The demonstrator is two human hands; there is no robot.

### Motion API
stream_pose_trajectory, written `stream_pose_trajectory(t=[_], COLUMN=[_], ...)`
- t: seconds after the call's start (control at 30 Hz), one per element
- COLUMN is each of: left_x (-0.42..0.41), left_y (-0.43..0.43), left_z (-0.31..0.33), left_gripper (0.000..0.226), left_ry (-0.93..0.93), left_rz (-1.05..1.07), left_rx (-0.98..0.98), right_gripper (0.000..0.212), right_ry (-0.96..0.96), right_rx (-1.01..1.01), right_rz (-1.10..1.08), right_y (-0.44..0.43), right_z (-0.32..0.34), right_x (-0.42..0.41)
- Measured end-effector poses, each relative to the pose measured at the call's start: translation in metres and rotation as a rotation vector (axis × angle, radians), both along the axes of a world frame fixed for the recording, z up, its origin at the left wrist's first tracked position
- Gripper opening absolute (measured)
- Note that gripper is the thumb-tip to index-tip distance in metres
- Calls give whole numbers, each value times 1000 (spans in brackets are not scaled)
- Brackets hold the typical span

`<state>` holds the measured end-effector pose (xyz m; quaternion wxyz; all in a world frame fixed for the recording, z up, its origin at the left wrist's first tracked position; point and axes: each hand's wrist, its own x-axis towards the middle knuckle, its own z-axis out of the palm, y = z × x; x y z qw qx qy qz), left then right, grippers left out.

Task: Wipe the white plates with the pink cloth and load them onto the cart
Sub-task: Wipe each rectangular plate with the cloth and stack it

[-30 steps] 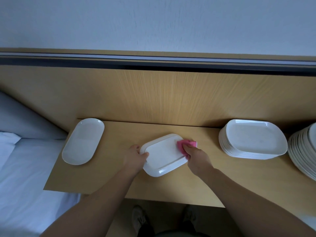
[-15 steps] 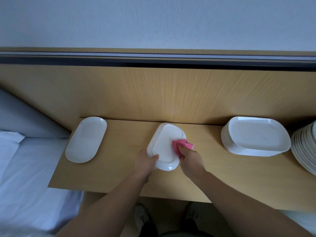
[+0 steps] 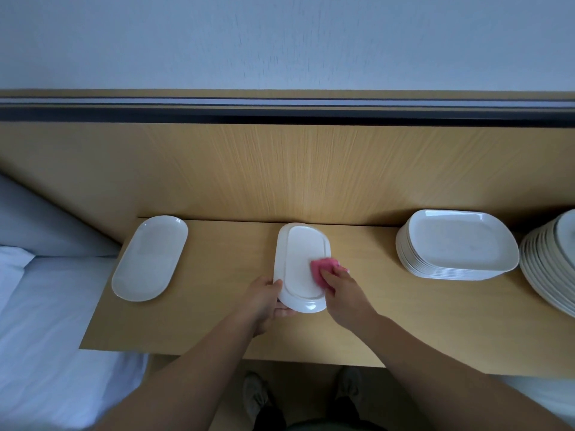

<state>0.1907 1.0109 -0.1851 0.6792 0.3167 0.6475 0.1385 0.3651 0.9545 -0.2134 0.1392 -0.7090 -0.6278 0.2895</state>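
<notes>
A white oblong plate (image 3: 298, 262) sits lengthwise in the middle of the wooden shelf (image 3: 217, 321). My left hand (image 3: 264, 301) grips its near left rim, with fingers under the edge. The pink cloth (image 3: 323, 270) is bunched under my right hand (image 3: 345, 293), which presses it on the plate's right side. Another white oblong plate (image 3: 149, 258) lies alone at the shelf's left end. A stack of white rectangular plates (image 3: 457, 247) stands at the right. No cart is in view.
A second stack of round plates (image 3: 550, 269) leans at the far right edge. A wood-panelled wall (image 3: 280, 169) rises behind the shelf. White bedding (image 3: 37, 321) lies left of and below it. My shoes (image 3: 255, 396) show under the shelf's front edge.
The plate has turned from crosswise to lengthwise between my hands. My left hand shifted from its left side to its near rim. The cloth moved from the far right corner down the right side.
</notes>
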Motion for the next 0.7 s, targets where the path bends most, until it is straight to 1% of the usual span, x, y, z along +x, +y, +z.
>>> stream_pose_trajectory(t=[0.13, 0.33, 0.43, 0.5, 0.57, 0.63, 0.7], left_x=[4, 3, 5, 7, 8, 9, 11], left_y=[-1, 2, 1, 0, 2, 5, 8], left_z=[-3, -2, -2, -3, -2, -2, 0], left_gripper=[31, 24, 23, 22, 21, 19, 19], left_ry=[-8, -7, -17, -26, -9, 12, 43], left_rz=[32, 8, -8, -30, -46, -57, -73], left_rx=[-6, 17, 32, 40, 50, 67, 76], right_gripper=[41, 35, 39, 36, 37, 43, 50], right_ry=[-31, 32, -35, -97, -104, -123, -182], right_rx=[7, 71, 174, 178, 201, 235, 207], right_rz=[-46, -98, 33, 132, 193, 244, 303], right_y=[-23, -22, -17, -17, -20, -24, -27], right_z=[1, 15, 21, 21, 19, 15, 12], right_x=[-16, -8, -17, -24, -24, -18, -15])
